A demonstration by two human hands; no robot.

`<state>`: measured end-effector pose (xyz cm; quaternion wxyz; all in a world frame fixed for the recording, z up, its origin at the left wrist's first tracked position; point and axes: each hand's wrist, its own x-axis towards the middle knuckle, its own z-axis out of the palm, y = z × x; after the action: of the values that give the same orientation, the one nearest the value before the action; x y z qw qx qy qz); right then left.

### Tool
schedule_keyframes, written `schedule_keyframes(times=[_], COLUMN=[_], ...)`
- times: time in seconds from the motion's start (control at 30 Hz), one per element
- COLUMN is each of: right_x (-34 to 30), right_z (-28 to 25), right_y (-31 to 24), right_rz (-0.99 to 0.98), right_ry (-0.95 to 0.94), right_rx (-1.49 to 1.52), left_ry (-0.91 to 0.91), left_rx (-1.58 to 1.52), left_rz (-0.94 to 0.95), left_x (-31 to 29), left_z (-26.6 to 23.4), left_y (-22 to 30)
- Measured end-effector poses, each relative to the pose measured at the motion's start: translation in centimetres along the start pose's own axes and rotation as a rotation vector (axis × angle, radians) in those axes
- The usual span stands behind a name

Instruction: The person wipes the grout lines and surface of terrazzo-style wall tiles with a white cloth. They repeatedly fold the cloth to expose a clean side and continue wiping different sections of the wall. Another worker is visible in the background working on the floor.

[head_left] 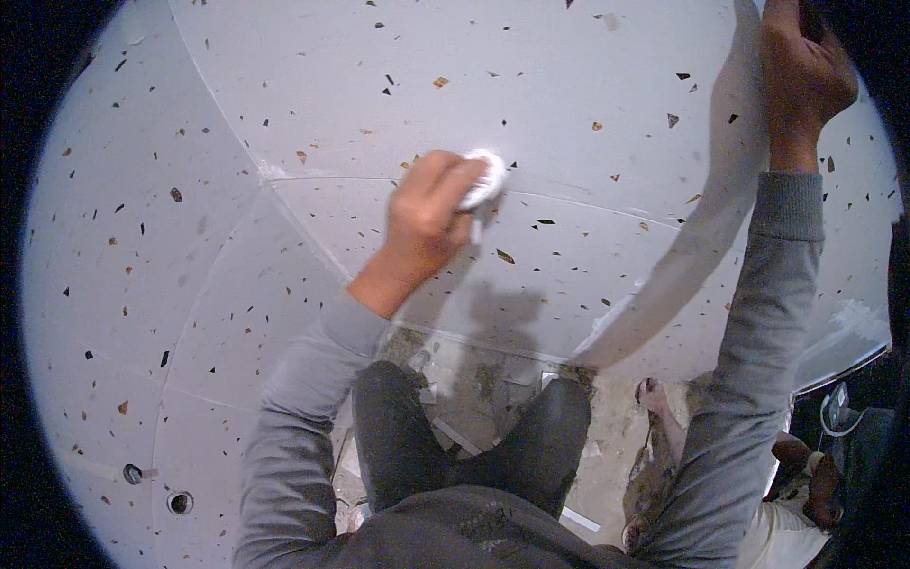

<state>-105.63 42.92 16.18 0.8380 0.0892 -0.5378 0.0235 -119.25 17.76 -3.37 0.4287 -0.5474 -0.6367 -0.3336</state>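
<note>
Head view: the left hand (428, 211) grips a white pad (486, 177), fingers closed on its edge, seemingly to keep its face against a seam (332, 177) in the pale, speckled wall (569, 95). The right hand (809, 71) is raised, upper right; its fingers' state cannot be told. Below lies a littered floor (609, 427); another person (782, 541) shows lower right.

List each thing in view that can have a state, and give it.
White, soft-looking round pad: gripped, held at a tile joint.
Bare left hand: closed on the pad.
Bare right hand: raised; finger pose unclear.
Pale grey, dark-flecked tiled wall: whitish residue along some joints.
Round, pale-rimmed wall hole: uncovered.
</note>
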Motion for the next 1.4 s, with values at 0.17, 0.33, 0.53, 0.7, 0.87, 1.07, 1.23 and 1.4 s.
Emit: schedule_keyframes(times=[0.17,0.33,0.53,0.7,0.87,1.07,1.23,1.4], right_x=[-0.7,0.6,-0.5,0.0,0.3,0.5,0.4,0.4], right_z=[0.1,-1.0,-0.7,0.2,-0.2,-0.5,-1.4,-1.5], right_y=[0.2,4.7,5.3,0.9,0.8,1.8,2.5,2.2], right_rz=[-0.03,-0.098,-0.101,-0.112,-0.072,-0.177,-0.185,-0.138], right_ry=[0.021,-0.061,-0.068,0.006,-0.007,-0.002,-0.007,0.001], right_rx=[-0.101,-0.273,-0.151,-0.121,-0.051,-0.055,-0.12,-0.141], left_ry=[-0.058,-0.058,-0.014,0.11,0.028,-0.133,-0.118,-0.096], left_rx=[-0.099,-0.136,-0.042,0.174,0.085,-0.086,-0.145,-0.167], left_rz=[0.054,0.123,-0.027,-0.18,-0.078,0.073,0.216,0.186], left_x=[3.1,5.1,0.9,-2.9,-0.6,4.0,6.9,7.3], left_z=[6.5,9.0,3.0,-4.1,-1.8,5.7,11.6,12.6], left_y=[7.2,11.3,3.6,-4.7,-1.8,7.3,13.6,15.0])
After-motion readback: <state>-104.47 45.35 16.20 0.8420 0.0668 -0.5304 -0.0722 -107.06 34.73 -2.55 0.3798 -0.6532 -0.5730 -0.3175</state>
